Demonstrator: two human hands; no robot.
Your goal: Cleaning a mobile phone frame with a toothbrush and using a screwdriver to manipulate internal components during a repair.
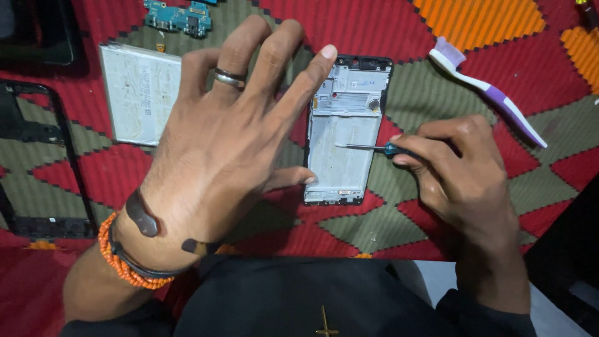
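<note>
Silver-grey metal and plastic make up the opened phone frame, a flat rectangular chassis with its back off, lying lengthwise on the red, green and orange patterned woven cloth between the two hands. It looks light, stiff and thin, likely fragile around the exposed parts at its top end, so the bare long edges seem the safest places to steady it. The left hand hovers over its left side with fingers spread open, the thumb tip touching the lower left edge. The right hand has its fingers closed around a slim precision screwdriver with a blue-green collar, whose tip rests on the middle of the frame. Near the left lie a white rectangular battery pack, a small blue-green circuit board and a black plastic phone surround. A white and purple toothbrush lies to the right, well apart; the raised left hand blocks part of the view.
</note>
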